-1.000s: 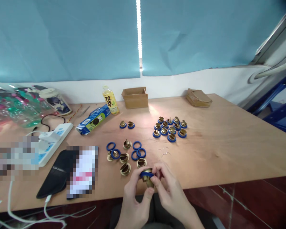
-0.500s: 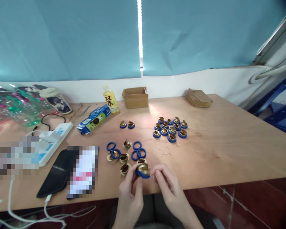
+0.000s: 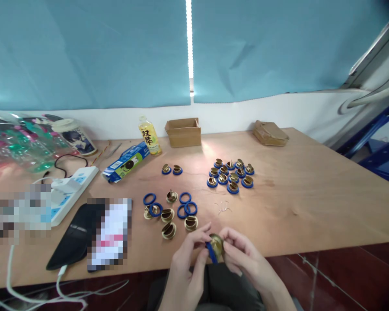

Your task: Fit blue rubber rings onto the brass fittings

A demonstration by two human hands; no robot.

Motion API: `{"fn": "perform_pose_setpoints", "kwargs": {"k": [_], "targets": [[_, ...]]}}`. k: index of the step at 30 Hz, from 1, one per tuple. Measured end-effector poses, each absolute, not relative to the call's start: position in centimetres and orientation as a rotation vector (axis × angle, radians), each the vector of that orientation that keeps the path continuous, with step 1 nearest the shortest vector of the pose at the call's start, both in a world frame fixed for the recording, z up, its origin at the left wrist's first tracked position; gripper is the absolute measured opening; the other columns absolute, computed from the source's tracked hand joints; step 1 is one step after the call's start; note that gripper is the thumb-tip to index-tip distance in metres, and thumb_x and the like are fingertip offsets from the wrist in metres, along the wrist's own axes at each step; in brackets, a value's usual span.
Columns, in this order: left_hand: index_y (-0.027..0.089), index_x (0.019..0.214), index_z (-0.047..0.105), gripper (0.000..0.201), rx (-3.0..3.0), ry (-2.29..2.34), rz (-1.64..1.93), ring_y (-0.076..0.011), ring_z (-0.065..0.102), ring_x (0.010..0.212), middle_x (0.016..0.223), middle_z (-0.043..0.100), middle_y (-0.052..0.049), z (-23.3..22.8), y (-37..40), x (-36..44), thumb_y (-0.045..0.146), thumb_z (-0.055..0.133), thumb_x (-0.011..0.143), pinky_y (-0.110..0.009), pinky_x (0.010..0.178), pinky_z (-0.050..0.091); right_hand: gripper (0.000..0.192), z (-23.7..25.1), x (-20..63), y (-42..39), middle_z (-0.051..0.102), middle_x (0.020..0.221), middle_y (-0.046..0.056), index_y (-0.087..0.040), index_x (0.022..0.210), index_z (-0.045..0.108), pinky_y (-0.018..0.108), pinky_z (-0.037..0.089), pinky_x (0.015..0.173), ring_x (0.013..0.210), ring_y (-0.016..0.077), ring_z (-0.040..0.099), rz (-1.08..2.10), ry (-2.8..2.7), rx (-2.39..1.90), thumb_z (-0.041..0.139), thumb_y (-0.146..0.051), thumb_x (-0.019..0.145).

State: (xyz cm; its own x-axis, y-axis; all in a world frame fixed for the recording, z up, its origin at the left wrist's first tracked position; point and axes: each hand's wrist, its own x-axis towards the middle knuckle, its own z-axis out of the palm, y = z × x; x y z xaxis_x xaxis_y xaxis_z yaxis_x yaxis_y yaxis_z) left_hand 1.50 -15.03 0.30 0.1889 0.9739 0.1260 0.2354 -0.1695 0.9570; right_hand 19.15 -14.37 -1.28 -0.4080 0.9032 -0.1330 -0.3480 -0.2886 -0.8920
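Note:
A brass-coloured round metal fitting [image 3: 217, 244] is held between my two hands at the table's front edge, with a blue ring [image 3: 211, 253] along its left side. My left hand [image 3: 192, 261] pinches the ring side with thumb and fingers. On the other side, the fingertips of my right hand [image 3: 249, 258] close on the metal. Just beyond my left hand lie a loose brass fitting [image 3: 191, 222], several more like it and several loose blue rings [image 3: 191, 208]. Whether the ring is fully seated around the held fitting is hidden by my fingers.
Fittings with blue rings [image 3: 233, 187] form a group right of centre; two more [image 3: 177, 169] sit apart. Thin clear strands [image 3: 224, 208] lie nearby. To the left are a phone [image 3: 76, 235], a power strip [image 3: 76, 188] and a blue carton [image 3: 126, 163]. Behind stand a yellow bottle [image 3: 151, 138] and cardboard box [image 3: 184, 134].
Both hands have moved right and slightly nearer with the fitting, which is now turned on its side. My right hand, apart from it before, now grips its metal.

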Motion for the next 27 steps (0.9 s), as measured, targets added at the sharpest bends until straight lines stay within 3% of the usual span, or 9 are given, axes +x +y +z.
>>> {"fn": "perform_pose_setpoints", "kwargs": {"k": [4,8,14,18,23,27], "targets": [[0.023,0.092,0.062,0.008,1.678,1.249,1.159,-0.0225,0.067,0.111,0.118,0.069,-0.009,0.9,-14.5,1.0,0.020,0.054,0.093,-0.031,0.091,0.054,0.035,-1.8,19.8,-14.7,0.024,0.053,-0.013,-0.020,0.091,0.053,0.019,0.015,0.037,0.037,0.0033,0.011,1.846,-0.863,-0.713,0.063,-0.054,0.090],[0.023,0.092,0.063,0.006,1.864,1.367,1.290,-0.0225,0.068,0.104,0.109,0.070,-0.008,1.3,-13.3,0.3,0.019,0.060,0.090,-0.036,0.091,0.055,0.032,-1.5,20.9,-14.4,0.020,0.053,-0.013,-0.019,0.091,0.054,0.019,0.015,0.041,0.040,0.0037,0.013,1.677,-0.776,-0.783,0.063,-0.049,0.092],[0.025,0.094,0.069,0.011,2.255,1.517,1.313,-0.0260,0.060,0.115,0.116,0.066,-0.008,0.5,-10.1,0.7,0.018,0.063,0.089,-0.045,0.099,0.050,0.033,-0.9,22.4,-14.2,0.028,0.059,-0.010,-0.020,0.083,0.048,0.021,0.012,0.045,0.046,0.0047,0.016,1.415,-0.869,-1.003,0.064,-0.047,0.092],[0.022,0.109,0.068,0.022,2.343,1.555,1.326,-0.0288,0.056,0.120,0.127,0.062,-0.012,0.1,-8.8,2.1,0.017,0.062,0.089,-0.048,0.102,0.047,0.038,-1.0,21.8,-14.4,0.033,0.062,-0.009,-0.021,0.079,0.046,0.020,0.017,0.046,0.050,0.0064,0.019,1.275,-0.932,-1.130,0.070,-0.049,0.086],[0.021,0.110,0.068,0.022,2.091,1.461,1.215,-0.0242,0.066,0.107,0.112,0.069,-0.010,1.0,-11.3,3.3,0.021,0.054,0.094,-0.038,0.095,0.054,0.036,-1.2,20.5,-15.1,0.031,0.061,-0.008,-0.021,0.074,0.046,0.020,0.028,0.050,0.055,0.0092,0.029,1.175,-1.009,-1.249,0.073,-0.044,0.083],[0.020,0.130,0.060,0.036,1.765,1.271,0.900,-0.0239,0.067,0.113,0.122,0.071,-0.010,1.7,-14.2,3.6,0.033,0.049,0.098,-0.033,0.096,0.054,0.031,-0.5,19.8,-15.6,0.034,0.062,-0.008,-0.022,0.075,0.045,0.021,0.029,0.051,0.056,0.0098,0.032,1.279,-1.179,-1.239,0.067,-0.040,0.088]]}}
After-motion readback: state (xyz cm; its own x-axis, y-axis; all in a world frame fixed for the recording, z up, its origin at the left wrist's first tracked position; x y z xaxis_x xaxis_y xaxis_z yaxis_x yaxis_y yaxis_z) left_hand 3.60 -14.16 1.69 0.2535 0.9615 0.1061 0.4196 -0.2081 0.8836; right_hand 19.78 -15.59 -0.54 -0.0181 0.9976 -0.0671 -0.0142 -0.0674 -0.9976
